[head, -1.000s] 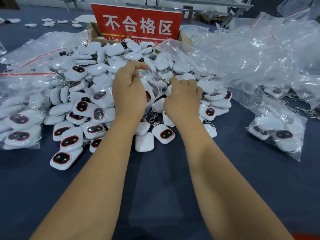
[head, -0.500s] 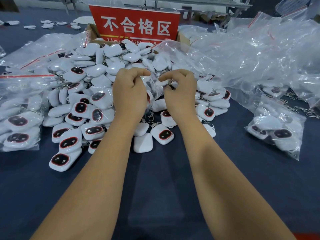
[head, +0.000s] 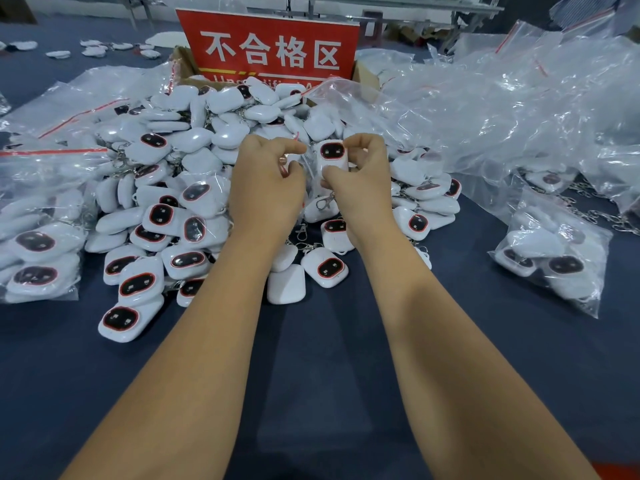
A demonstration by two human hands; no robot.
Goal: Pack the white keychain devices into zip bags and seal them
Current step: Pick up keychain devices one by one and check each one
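A big heap of white keychain devices (head: 194,161) with dark, red-ringed faces covers the middle of the dark blue table (head: 332,341). Above the heap's near edge my right hand (head: 360,181) pinches one white keychain device (head: 331,157), upright, its face toward me and its clasp hanging below. Beside it my left hand (head: 266,185) pinches the red-striped mouth of a small clear zip bag (head: 304,174). The bag hangs between my two hands and is mostly hidden by them.
Filled zip bags lie at the left (head: 38,244) and at the right (head: 550,254). A mound of empty clear bags (head: 502,109) fills the back right. A red sign (head: 270,50) stands on a cardboard box behind the heap. Loose metal chains (head: 602,213) lie far right.
My right hand rose from the heap toward my left hand and now holds one device upright next to the bag's mouth. My left hand has kept its pinch on the bag.
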